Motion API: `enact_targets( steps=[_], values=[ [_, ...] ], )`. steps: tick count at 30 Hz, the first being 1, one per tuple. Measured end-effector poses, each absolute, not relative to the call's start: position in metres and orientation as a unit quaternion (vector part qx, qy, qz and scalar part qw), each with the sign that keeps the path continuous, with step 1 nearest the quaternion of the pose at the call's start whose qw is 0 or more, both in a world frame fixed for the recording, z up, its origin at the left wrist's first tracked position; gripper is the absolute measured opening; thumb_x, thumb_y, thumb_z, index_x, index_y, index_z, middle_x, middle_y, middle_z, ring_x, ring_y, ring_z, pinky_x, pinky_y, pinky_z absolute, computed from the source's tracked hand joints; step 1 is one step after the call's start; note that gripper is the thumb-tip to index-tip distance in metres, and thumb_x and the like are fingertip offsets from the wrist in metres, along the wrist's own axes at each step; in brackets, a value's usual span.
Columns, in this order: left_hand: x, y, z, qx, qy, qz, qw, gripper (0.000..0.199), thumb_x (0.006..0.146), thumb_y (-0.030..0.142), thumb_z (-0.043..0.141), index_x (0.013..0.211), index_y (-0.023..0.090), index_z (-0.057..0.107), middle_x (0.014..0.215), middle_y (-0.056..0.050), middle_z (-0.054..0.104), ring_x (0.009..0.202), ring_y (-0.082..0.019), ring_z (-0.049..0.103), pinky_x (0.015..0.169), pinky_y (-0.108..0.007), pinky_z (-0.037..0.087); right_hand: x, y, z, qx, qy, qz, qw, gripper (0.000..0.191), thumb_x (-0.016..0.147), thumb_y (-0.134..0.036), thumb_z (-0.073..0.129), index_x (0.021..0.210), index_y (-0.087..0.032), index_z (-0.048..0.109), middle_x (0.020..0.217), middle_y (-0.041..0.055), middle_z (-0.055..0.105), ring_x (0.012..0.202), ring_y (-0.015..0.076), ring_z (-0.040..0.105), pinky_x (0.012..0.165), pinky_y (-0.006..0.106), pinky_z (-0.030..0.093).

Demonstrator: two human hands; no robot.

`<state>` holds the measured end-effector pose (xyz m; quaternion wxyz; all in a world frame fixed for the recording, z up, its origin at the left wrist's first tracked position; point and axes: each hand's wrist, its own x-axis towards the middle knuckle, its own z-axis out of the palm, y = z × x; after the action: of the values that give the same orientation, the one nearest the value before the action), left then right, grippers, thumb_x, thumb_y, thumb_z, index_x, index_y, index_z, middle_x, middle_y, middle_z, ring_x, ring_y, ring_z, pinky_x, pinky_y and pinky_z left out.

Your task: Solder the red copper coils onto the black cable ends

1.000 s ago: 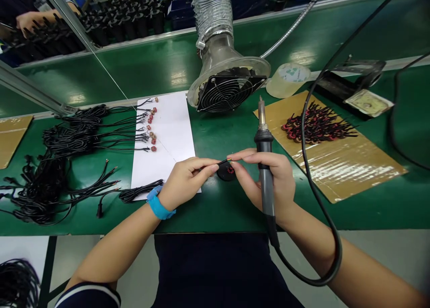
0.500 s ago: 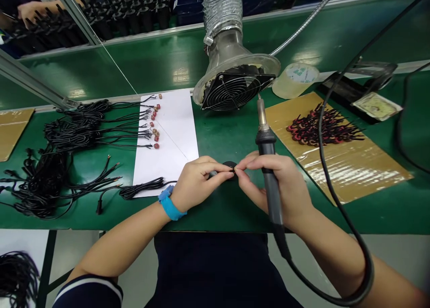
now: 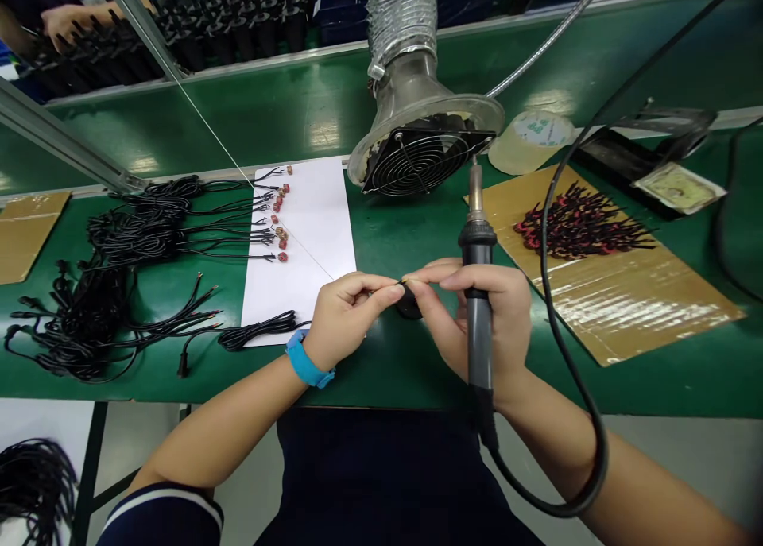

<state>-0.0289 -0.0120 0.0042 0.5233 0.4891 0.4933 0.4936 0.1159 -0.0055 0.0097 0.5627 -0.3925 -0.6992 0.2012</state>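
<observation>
Quick update: compared w/ half a sec ago my hands sit a bit higher over the tabletop (image 3: 387, 236), and the wire end (image 3: 400, 283) shows again between my fingertips, just above the small black round part (image 3: 408, 303).

Left hand (image 3: 346, 315) pinches the wire tight. Right hand (image 3: 482, 315) pinches it too, w/ the soldering iron (image 3: 477, 292) tucked in the palm, tip pointing away toward the fume fan (image 3: 420, 160).

Both hands (image 3: 349, 311) (image 3: 477, 315) meet, fingers pinched together.
</observation>
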Motion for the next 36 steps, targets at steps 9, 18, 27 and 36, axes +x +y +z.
enact_targets(
  steps=[9,18,27,36],
  values=[
    [-0.026,-0.012,0.010,0.419,0.475,0.511,0.581,0.014,0.071,0.029,0.070,0.069,0.016,0.069,0.065,-0.001,0.067,0.063,-0.010,0.057,0.062,-0.021,0.046,0.117,-0.004,0.002,-0.372,-0.726,0.149,0.559,0.029,0.072,-0.005,0.063,0.090,-0.022,0.049,0.083,0.0031,0.068,0.079,0.0184,0.066,0.072,0.038,0.056],
    [-0.025,-0.016,0.007,0.513,0.537,0.454,0.493,0.017,0.075,0.032,0.067,0.077,0.016,0.071,0.065,-0.001,0.059,0.052,-0.008,0.041,0.052,-0.024,0.036,0.128,-0.002,0.022,-0.451,-0.707,0.238,0.491,0.023,0.076,-0.019,0.065,0.091,-0.026,0.050,0.086,0.0002,0.065,0.077,0.0170,0.065,0.069,0.032,0.054],
    [-0.033,-0.014,0.006,0.609,0.481,0.469,0.421,0.029,0.086,0.018,0.051,0.110,0.019,0.066,0.079,-0.003,0.055,0.079,-0.013,0.054,0.076,-0.026,0.047,0.131,-0.001,0.015,-0.442,-0.660,0.355,0.494,0.028,0.074,-0.018,0.067,0.091,-0.024,0.046,0.077,-0.0013,0.065,0.063,0.0144,0.065,0.054,0.026,0.055],
    [-0.028,-0.011,0.007,0.452,0.496,0.493,0.554,0.015,0.067,0.026,0.075,0.077,0.015,0.071,0.078,-0.003,0.071,0.075,-0.014,0.065,0.072,-0.026,0.053,0.124,-0.007,0.010,-0.420,-0.615,0.376,0.551,0.029,0.073,-0.016,0.068,0.090,-0.025,0.046,0.079,0.0003,0.064,0.068,0.0166,0.067,0.056,0.028,0.059]
  ],
)
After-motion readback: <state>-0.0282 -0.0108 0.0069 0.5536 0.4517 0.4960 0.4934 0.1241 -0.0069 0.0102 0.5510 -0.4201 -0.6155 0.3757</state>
